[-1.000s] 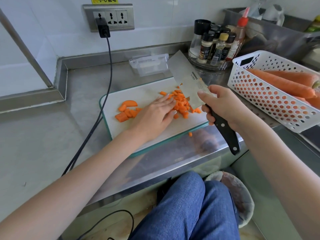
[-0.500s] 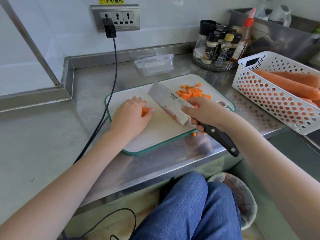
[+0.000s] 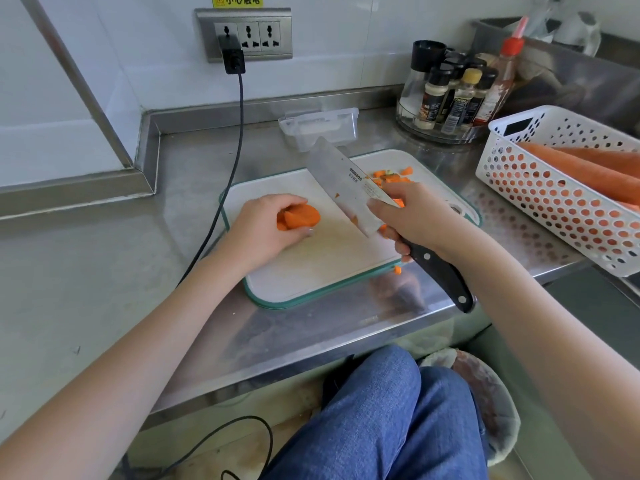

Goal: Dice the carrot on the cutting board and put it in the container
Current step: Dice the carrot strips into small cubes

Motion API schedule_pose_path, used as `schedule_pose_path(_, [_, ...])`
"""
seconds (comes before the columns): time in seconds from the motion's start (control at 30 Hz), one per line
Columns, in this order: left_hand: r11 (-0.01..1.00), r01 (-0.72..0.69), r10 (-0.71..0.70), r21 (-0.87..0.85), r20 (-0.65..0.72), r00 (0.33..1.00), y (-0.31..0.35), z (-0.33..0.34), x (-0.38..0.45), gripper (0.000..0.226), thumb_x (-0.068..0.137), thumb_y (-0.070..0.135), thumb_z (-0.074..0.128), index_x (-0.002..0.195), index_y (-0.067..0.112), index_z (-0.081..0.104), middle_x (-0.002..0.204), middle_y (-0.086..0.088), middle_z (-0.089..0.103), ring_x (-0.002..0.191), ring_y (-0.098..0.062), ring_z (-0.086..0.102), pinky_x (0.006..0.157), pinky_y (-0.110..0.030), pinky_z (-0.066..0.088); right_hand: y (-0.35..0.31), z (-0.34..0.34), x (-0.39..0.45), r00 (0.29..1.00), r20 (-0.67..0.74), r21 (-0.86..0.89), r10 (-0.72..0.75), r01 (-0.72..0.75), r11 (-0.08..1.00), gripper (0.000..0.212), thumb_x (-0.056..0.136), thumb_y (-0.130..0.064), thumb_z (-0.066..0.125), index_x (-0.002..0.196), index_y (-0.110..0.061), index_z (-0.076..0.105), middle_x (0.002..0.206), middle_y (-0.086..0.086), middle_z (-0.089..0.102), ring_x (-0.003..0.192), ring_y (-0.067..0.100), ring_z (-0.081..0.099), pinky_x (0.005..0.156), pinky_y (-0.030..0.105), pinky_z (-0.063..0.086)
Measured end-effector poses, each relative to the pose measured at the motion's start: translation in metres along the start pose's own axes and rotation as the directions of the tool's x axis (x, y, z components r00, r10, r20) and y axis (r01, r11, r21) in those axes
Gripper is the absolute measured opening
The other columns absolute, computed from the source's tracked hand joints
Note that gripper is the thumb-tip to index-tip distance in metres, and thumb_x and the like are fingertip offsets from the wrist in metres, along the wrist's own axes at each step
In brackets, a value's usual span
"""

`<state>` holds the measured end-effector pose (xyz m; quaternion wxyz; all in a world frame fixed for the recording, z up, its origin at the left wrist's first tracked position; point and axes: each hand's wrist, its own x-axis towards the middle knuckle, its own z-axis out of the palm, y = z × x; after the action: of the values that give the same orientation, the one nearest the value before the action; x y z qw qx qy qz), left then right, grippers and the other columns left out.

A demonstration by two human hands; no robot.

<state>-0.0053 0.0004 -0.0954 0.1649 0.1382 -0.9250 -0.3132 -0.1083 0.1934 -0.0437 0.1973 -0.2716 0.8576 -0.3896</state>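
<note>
Left hand (image 3: pixel 266 230) cupped round carrot slices (image 3: pixel 299 217) on the cutting board (image 3: pixel 311 271), right hand (image 3: pixel 419 220) gripping a cleaver (image 3: pixel 346 188) — blade tilted beside them, diced carrot (image 3: pixel 391 176) behind, clear container (image 3: pixel 320 128) on the worktop (image 3: pixel 104 271).

- The left hand (image 3: pixel 266 228) lies palm down, fingers curled over carrot slices (image 3: pixel 298 216), forearm stretched in from the lower left.
- The right hand (image 3: pixel 417 220) grips a cleaver (image 3: pixel 349 188), forefinger on the blade, forearm entering from the right.
</note>
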Motion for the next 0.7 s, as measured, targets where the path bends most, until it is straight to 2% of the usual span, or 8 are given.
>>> schedule_pose_path(0.07, [0.995,0.025,-0.024,-0.093,0.012,1.0,0.001,-0.001,0.0,0.053,0.068,0.025,0.082,0.117,0.019,0.064,0.112,0.0,0.065,0.101,-0.011,0.06,0.087,-0.014,0.041,-0.001,0.0,0.001,1.0,0.003,0.008,-0.001,0.001,1.0,0.015,0.099,-0.027,0.044,0.103,-0.02,0.057,0.061,0.008,0.05,0.038,0.019,0.043,0.038,0.024,0.041])
schedule_pose_path(0.17, [0.991,0.016,-0.012,-0.134,0.025,1.0,0.002,-0.001,0.0,0.055,0.061,0.026,0.086,0.112,0.018,0.066,0.102,0.004,0.063,0.092,-0.007,0.059,0.081,-0.005,0.041,0.001,0.001,0.002,1.0,0.003,-0.009,0.004,-0.004,1.0,0.014,0.099,-0.026,0.044,0.102,-0.02,0.056,0.06,0.007,0.051,0.038,0.019,0.044,0.039,0.025,0.042])
schedule_pose_path(0.27, [0.999,-0.036,0.037,-0.02,0.027,0.999,0.005,0.001,0.002,0.057,0.054,0.042,0.086,0.104,0.019,0.069,0.096,0.004,0.061,0.094,-0.015,0.059,0.087,-0.026,0.047,0.003,0.003,0.001,1.0,0.014,-0.026,0.01,-0.009,1.0,0.015,0.098,-0.027,0.045,0.094,-0.016,0.054,0.058,0.006,0.05,0.038,0.02,0.045,0.041,0.028,0.045])
schedule_pose_path(0.37, [0.998,-0.041,0.042,0.04,-0.005,0.999,0.01,0.006,0.002,0.065,0.044,0.072,0.067,0.092,0.027,0.069,0.089,0.01,0.059,0.091,-0.017,0.056,0.084,-0.037,0.046,0.004,0.004,-0.001,1.0,0.023,-0.018,0.012,-0.012,1.0,0.017,0.098,-0.028,0.046,0.093,-0.014,0.054,0.057,0.006,0.049,0.037,0.02,0.044,0.04,0.028,0.044])
schedule_pose_path(0.5, [0.977,-0.014,0.013,0.213,0.006,1.0,0.018,0.008,0.004,0.062,0.048,0.072,0.065,0.094,0.031,0.058,0.094,0.013,0.048,0.095,-0.01,0.042,0.089,-0.038,0.037,0.002,0.002,-0.003,1.0,0.017,-0.007,0.001,-0.001,1.0,0.015,0.099,-0.028,0.046,0.09,-0.02,0.055,0.056,0.005,0.049,0.038,0.021,0.044,0.04,0.028,0.045])
schedule_pose_path(0.57, [0.983,-0.038,0.031,0.181,0.045,0.999,0.015,0.006,0.005,0.067,0.05,0.07,0.068,0.104,0.033,0.056,0.098,0.015,0.048,0.098,-0.008,0.041,0.093,-0.04,0.037,0.001,0.0,-0.004,1.0,0.003,0.011,0.006,-0.006,1.0,0.015,0.099,-0.028,0.046,0.086,-0.025,0.054,0.056,0.005,0.05,0.038,0.02,0.043,0.04,0.028,0.046])
schedule_pose_path(0.63, [0.992,-0.121,0.119,0.045,0.035,0.992,0.01,0.002,0.005,0.055,0.055,0.068,0.068,0.102,0.041,0.061,0.096,0.016,0.057,0.097,-0.011,0.051,0.091,-0.044,0.042,0.0,-0.002,-0.005,1.0,-0.005,0.017,0.017,-0.017,1.0,0.015,0.099,-0.027,0.046,0.085,-0.027,0.053,0.057,0.006,0.05,0.038,0.019,0.043,0.039,0.027,0.045])
schedule_pose_path(0.7, [0.976,-0.216,0.216,-0.006,-0.024,0.976,0.005,0.002,0.005,0.032,0.062,0.064,0.066,0.085,0.043,0.067,0.087,0.015,0.067,0.089,-0.013,0.059,0.085,-0.047,0.045,-0.001,-0.003,-0.006,1.0,-0.009,0.022,0.028,-0.028,0.999,0.012,0.099,-0.026,0.046,0.091,-0.027,0.054,0.057,0.005,0.05,0.037,0.018,0.043,0.037,0.024,0.044])
